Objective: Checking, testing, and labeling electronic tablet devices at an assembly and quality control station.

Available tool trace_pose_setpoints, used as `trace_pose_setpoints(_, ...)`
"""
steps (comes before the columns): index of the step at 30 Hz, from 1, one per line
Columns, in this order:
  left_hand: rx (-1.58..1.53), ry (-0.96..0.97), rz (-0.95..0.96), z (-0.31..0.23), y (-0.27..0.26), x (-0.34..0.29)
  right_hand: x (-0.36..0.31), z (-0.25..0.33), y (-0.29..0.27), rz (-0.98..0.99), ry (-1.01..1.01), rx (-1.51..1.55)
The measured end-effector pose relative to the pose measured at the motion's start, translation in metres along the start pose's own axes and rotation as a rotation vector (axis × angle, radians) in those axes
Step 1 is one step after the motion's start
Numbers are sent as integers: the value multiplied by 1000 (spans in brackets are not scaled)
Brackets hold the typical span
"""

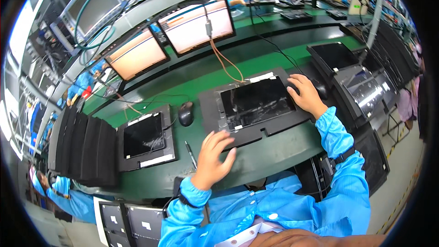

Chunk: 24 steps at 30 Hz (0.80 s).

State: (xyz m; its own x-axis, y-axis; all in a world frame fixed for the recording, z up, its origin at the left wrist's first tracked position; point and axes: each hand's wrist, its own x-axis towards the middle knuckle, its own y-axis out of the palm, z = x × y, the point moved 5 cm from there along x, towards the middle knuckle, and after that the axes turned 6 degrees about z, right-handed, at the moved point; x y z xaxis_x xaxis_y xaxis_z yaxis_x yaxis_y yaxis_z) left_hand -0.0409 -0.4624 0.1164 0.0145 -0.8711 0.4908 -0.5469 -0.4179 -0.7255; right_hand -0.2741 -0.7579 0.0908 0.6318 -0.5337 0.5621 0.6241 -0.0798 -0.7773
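A dark flat display panel (pixel 258 102) lies on a black foam tray (pixel 211 110) in the middle of the green bench. My right hand (pixel 307 95) is at the panel's right edge, thumb and fingers apart; whether the fingertips touch the panel I cannot make out. Just off the tray's near left corner, my left hand (pixel 213 159) hovers with spread fingers and holds nothing. Orange-brown cables (pixel 226 63) run down to the panel's far edge. Beside my left hand is a pen (pixel 190 153) on the bench.
To the left, a second panel (pixel 143 135) rests on its own tray, with a black mouse (pixel 186 114) nearby and stacked black foam trays (pixel 84 148) beyond. Two lit monitors (pixel 197 24) stand behind. More panels (pixel 336 57) are piled at right, near another mouse (pixel 318 88). Co-workers in blue sit across.
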Motion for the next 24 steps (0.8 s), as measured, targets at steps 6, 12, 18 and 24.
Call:
trace_pose_setpoints(6, 245, -181, 90, 9, 89, 13, -21, -28, 13, -120, 118, 122)
trace_pose_setpoints(12, 282, -156, 27, 16, 90, 19, -32, -45, -46, -366, 261, -81)
trace_pose_setpoints(18, 322, -174, 63, 15, 90, 17, -65, -61, -41, -242, 252, -199)
trace_pose_setpoints(24, 425, -361, 53, 23, 86, 7, -74, -94, -20, -140, 280, -271)
